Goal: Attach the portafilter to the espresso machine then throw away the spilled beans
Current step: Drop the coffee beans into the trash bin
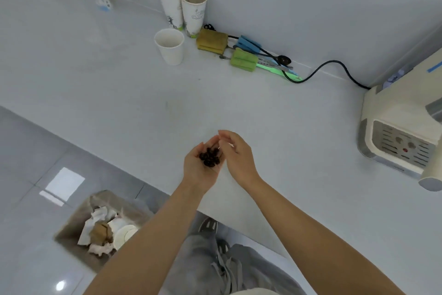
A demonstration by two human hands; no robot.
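Observation:
Several dark coffee beans (210, 156) lie in the cupped palm of my left hand (199, 168), held palm up over the white counter (143, 93) near its front edge. My right hand (236, 154) is beside it, fingers slightly apart and curved, fingertips touching the left hand's fingers; it holds nothing that I can see. The cream espresso machine (401, 132) stands at the right edge of the view, its grey drip tray facing me. The portafilter itself is hard to make out; a grey part (434, 109) sticks out at the machine's right side.
A bin (71, 225) lined with a bag and holding crumpled paper and cups stands on the floor at lower left, below the counter edge. Three paper cups (169, 45), sponges (211, 39) and brushes (263, 60) sit by the back wall. A black cable (330, 65) runs to the machine.

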